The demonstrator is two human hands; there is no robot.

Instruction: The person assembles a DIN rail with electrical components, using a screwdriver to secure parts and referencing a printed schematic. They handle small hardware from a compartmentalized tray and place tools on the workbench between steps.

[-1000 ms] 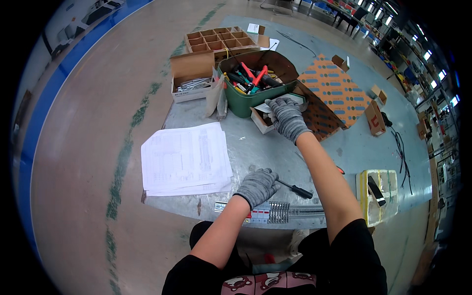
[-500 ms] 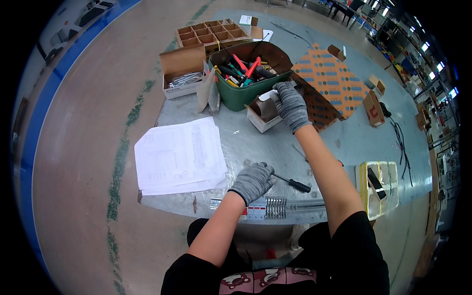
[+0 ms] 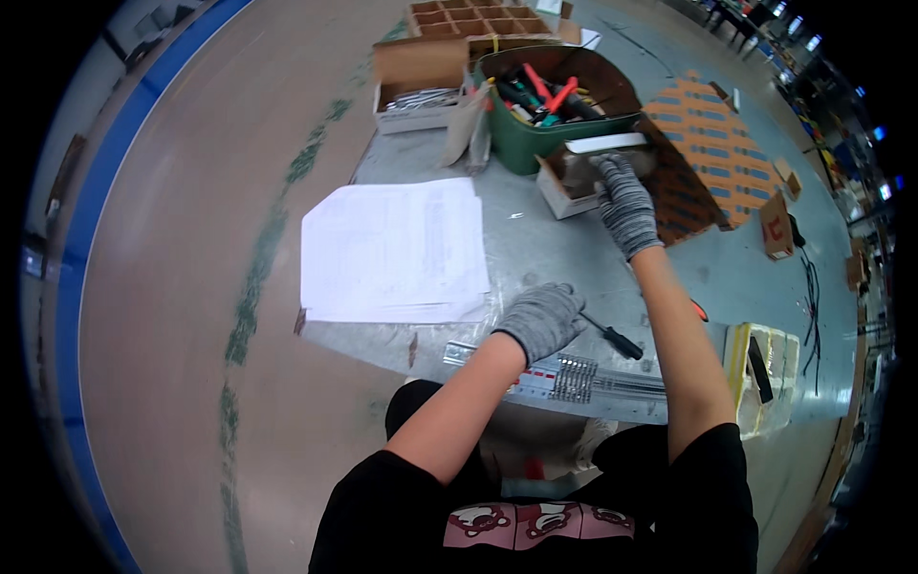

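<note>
My left hand (image 3: 545, 320), in a grey knit glove, is closed around the shaft of a screwdriver (image 3: 623, 342), whose black handle sticks out to the right. Just below it, a metal mounting rail (image 3: 626, 385) with a row of components (image 3: 574, 377) lies along the near table edge. My gloved right hand (image 3: 626, 196) is at the mouth of a small white cardboard box (image 3: 572, 199) with its flap raised. Its fingers are bent, and I cannot make out what lies between them. The inside of this box is mostly hidden by the hand and flap.
Printed sheets (image 3: 392, 253) lie left on the metal table. Behind the small box stands a green tub (image 3: 516, 139) of pliers and hand tools. A box of metal parts (image 3: 416, 115), a divided carton (image 3: 478, 21), a patterned cardboard piece (image 3: 717, 143) and a taped container (image 3: 779, 383) surround the area.
The view has shifted, so the table sits higher and further right. The small box's white flap now shows as a long strip beside my right hand. My left hand keeps its place by the screwdriver.
</note>
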